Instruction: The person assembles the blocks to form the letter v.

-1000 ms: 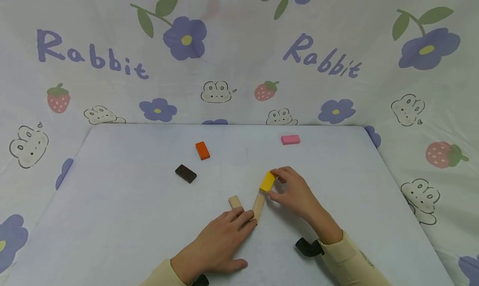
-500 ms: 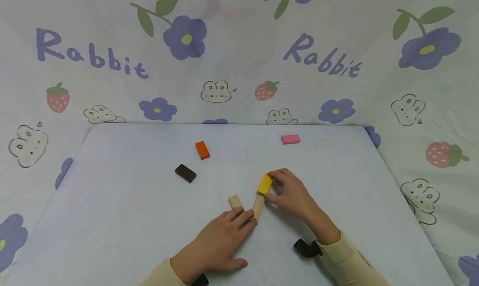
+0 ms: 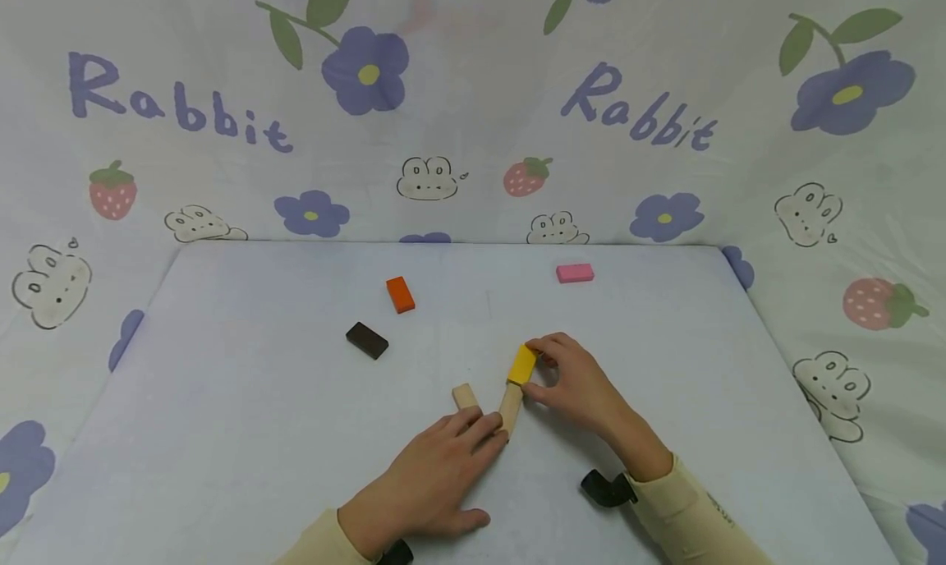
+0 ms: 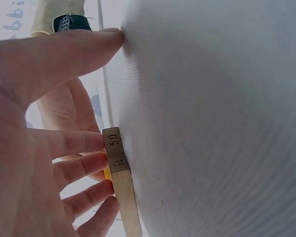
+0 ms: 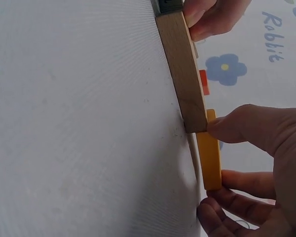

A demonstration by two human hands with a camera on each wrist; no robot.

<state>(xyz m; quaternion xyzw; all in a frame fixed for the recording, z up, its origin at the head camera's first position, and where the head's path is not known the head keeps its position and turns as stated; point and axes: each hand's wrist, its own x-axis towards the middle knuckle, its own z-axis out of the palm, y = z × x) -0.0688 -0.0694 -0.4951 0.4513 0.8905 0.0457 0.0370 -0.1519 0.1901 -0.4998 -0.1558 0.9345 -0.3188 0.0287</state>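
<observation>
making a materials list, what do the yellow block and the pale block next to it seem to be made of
Pale block: seems bare wood, matt, tan with faint grain along its side.
Yellow block: perhaps painted wood, its colour even and its surface smooth; no grain shows, so plastic is possible.

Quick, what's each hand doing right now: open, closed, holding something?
Left hand: open, touching the wooden blocks.
Right hand: holding the yellow block between thumb and fingers.
</observation>
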